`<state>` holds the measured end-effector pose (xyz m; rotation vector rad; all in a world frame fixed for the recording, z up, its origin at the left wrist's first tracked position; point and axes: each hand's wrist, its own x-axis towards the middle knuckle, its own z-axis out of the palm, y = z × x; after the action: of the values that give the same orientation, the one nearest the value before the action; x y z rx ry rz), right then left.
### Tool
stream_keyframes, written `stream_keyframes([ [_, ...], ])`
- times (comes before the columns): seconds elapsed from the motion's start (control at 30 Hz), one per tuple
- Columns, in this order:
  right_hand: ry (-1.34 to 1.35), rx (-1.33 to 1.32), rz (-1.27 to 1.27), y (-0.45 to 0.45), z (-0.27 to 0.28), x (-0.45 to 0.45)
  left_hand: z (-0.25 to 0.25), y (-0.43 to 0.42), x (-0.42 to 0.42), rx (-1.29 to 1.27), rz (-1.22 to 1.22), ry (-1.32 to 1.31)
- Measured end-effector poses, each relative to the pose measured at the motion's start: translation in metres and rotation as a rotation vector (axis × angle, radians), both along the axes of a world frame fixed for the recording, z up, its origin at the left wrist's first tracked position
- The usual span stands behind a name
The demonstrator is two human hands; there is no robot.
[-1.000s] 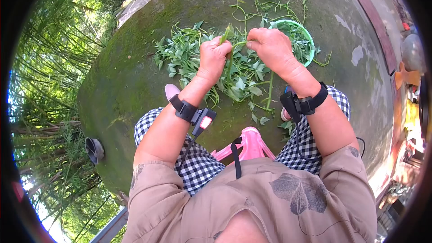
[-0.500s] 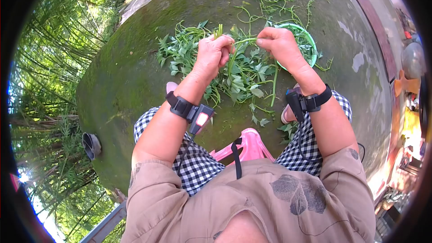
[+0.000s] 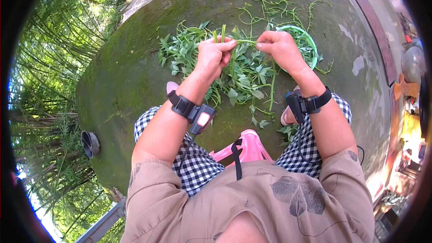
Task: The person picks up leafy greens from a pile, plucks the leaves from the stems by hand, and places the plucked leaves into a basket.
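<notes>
My left hand (image 3: 213,56) is closed around several green leafy stems, whose cut ends (image 3: 223,31) poke up past the fingers. A thin stem (image 3: 245,41) stretches from there across to my right hand (image 3: 282,48), which pinches it between thumb and fingertips. Below both hands, a heap of leafy green vines (image 3: 243,78) lies on the ground. Partly behind my right hand and wrist stands a round light-green basket (image 3: 310,40) with leaves inside.
Bare, stringy stems (image 3: 272,0) lie scattered on the mossy concrete ground (image 3: 130,72) beyond the basket. Between my knees is a pink plastic stool (image 3: 249,146). A dark pot (image 3: 90,144) sits at the left edge near bamboo, and assorted household items line the right.
The stem ends in my left hand stand more separated and taller. My right hand has shifted very slightly, still pinching a stem; the heap's upper leaves have moved a little.
</notes>
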<state>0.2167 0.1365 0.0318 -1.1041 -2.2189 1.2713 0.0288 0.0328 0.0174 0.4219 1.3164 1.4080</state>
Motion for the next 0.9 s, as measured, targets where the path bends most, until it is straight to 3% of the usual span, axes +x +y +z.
stream_keyframes([
  [0.27,-0.009,-0.02,0.038,-0.005,0.003,-0.001,-0.012,0.002,-0.003,-0.038,0.037,-0.194],
  [0.9,0.045,-0.081,0.088,-0.008,0.007,0.001,-0.008,0.002,-0.008,-0.073,0.0,-0.248],
])
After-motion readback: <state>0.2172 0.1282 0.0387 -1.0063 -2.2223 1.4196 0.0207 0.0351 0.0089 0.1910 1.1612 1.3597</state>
